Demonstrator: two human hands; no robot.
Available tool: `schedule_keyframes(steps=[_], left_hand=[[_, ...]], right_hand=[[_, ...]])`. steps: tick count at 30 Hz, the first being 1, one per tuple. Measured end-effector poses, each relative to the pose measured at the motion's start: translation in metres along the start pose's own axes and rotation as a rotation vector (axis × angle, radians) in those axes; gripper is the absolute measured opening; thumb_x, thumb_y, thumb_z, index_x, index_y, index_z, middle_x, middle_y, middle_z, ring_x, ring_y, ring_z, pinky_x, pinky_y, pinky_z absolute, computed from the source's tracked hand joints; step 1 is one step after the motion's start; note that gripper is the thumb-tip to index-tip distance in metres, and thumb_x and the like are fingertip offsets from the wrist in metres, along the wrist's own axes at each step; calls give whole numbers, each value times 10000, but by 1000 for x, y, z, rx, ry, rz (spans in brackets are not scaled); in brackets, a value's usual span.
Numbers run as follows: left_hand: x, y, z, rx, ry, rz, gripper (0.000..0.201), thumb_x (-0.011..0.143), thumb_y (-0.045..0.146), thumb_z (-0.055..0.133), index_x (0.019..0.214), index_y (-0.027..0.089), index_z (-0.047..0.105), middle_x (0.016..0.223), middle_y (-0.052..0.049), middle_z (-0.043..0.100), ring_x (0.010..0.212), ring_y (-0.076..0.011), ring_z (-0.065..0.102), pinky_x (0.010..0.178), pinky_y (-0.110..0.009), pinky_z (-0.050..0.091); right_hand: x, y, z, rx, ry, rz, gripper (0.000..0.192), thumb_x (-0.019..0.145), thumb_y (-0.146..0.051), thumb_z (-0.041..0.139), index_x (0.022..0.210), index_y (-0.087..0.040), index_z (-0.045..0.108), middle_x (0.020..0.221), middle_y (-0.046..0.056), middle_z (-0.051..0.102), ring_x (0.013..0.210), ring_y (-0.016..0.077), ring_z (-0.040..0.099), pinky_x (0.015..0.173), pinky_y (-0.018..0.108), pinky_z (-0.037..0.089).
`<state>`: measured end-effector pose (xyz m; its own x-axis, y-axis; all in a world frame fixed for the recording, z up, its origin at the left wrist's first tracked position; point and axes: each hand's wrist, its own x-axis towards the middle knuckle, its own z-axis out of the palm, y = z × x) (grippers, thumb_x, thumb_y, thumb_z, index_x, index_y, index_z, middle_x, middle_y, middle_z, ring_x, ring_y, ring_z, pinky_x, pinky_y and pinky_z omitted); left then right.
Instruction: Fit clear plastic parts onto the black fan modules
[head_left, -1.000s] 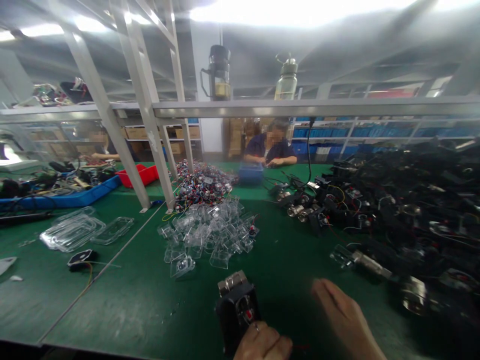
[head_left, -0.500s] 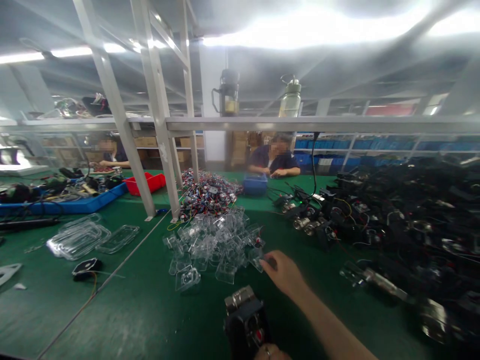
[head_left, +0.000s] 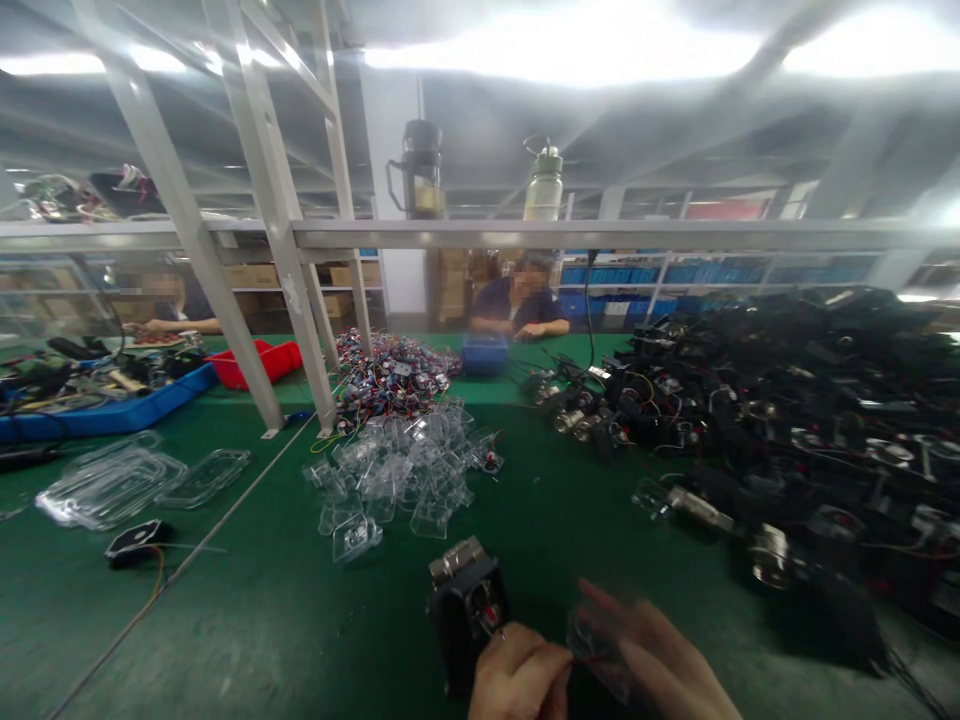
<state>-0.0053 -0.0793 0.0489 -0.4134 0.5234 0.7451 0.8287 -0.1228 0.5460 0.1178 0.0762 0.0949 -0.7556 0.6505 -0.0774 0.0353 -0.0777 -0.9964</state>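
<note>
A black device housing (head_left: pixel 465 630) with a metal pipe fitting on top stands at the bottom middle, its side open onto red and silvery parts. My left hand (head_left: pixel 521 672) is closed against its lower right side, fingers curled; its grip is partly hidden. Just to the right, my right hand (head_left: pixel 652 645) is smeared by motion, with a clear plastic piece (head_left: pixel 581 635) at its fingers. Beyond both hands lies a heap of clear plastic covers (head_left: pixel 397 465). A small part with red and wires (head_left: pixel 491 460) rests at the heap's right edge.
Black housings with metal fittings (head_left: pixel 750 400) pile up on the right. Behind the covers is a mound of wired parts (head_left: pixel 397 370), near a blue bin (head_left: pixel 484 355). Metal shelf posts (head_left: pixel 289 300), a red bin (head_left: pixel 281 362) and a blue tray (head_left: pixel 169 398) stand left. Co-workers sit opposite.
My right hand has come back from the cover heap toward me, bringing a clear plastic piece beside my left hand. More of my left hand shows. The view has turned slightly right.
</note>
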Motion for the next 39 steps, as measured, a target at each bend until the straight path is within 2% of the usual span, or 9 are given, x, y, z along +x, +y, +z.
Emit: schedule_keyframes(steps=[5, 8, 11, 13, 16, 22, 29, 34, 39], left_hand=[[8, 12, -11, -55, -40, -46, 215, 952, 149, 479, 1046, 212, 661, 830, -54, 641, 744, -152, 627, 678, -245, 526], [14, 18, -17, -54, -52, -58, 223, 956, 148, 460, 1017, 205, 667, 823, -56, 641, 743, -155, 618, 678, -244, 521], [17, 22, -22, -60, -97, -118, 225, 951, 132, 463, 990, 210, 670, 828, -44, 641, 751, -154, 612, 690, -247, 515], [18, 24, -24, -68, -141, -142, 222, 947, 127, 466, 982, 210, 669, 842, -41, 644, 765, -158, 611, 703, -255, 513], [18, 24, -24, -55, -188, -152, 232, 945, 122, 455, 970, 204, 670, 863, -49, 644, 786, -170, 610, 730, -277, 514], [21, 27, -21, 54, -240, -157, 234, 911, 95, 450, 884, 195, 659, 814, -53, 618, 764, -191, 596, 709, -302, 492], [27, 31, -23, 97, -275, -165, 208, 878, 76, 463, 805, 193, 619, 792, -47, 612, 756, -211, 590, 702, -335, 481], [27, 31, -23, 126, -285, -163, 205, 885, 81, 463, 785, 191, 605, 799, -54, 610, 756, -210, 586, 704, -329, 477], [27, 32, -24, 139, -293, -158, 194, 866, 68, 477, 755, 189, 580, 783, -48, 601, 754, -205, 582, 698, -318, 465]], right_hand=[[-11, 6, 16, 135, -43, 44, 466, 685, -600, 804, 897, -225, 625, 1094, 134, 736, 1061, 401, 661, 846, 501, 539], [-14, 5, 17, 196, -86, -2, 501, 701, -590, 815, 1004, -245, 613, 1157, 110, 704, 1058, 355, 664, 860, 469, 531], [-19, 0, 16, 274, -107, -25, 700, 679, -559, 860, 1256, -327, 538, 1197, 70, 668, 1089, 315, 650, 918, 472, 514], [-22, -2, 13, 264, -122, 4, 778, 655, -546, 883, 1313, -331, 528, 1200, 71, 662, 1099, 305, 639, 949, 471, 503], [-25, -3, 8, 160, -155, 37, 692, 646, -560, 881, 1218, -268, 623, 1196, 101, 676, 1071, 305, 638, 924, 446, 510], [-25, 0, 0, 14, -206, -11, 692, 706, -645, 802, 1236, -238, 624, 1149, 119, 693, 1014, 308, 638, 804, 416, 534], [-29, 5, 6, 198, -109, 188, 533, 871, -683, 613, 1128, -223, 690, 1010, 97, 721, 867, 256, 668, 637, 358, 553], [-32, -3, 14, 280, -137, 246, 469, 893, -610, 630, 1189, -250, 684, 1033, 87, 717, 706, 200, 655, 594, 348, 556], [-31, -12, 11, 367, -174, 186, 392, 833, -390, 736, 1209, -301, 667, 1248, 73, 674, 956, 250, 677, 716, 357, 564]])
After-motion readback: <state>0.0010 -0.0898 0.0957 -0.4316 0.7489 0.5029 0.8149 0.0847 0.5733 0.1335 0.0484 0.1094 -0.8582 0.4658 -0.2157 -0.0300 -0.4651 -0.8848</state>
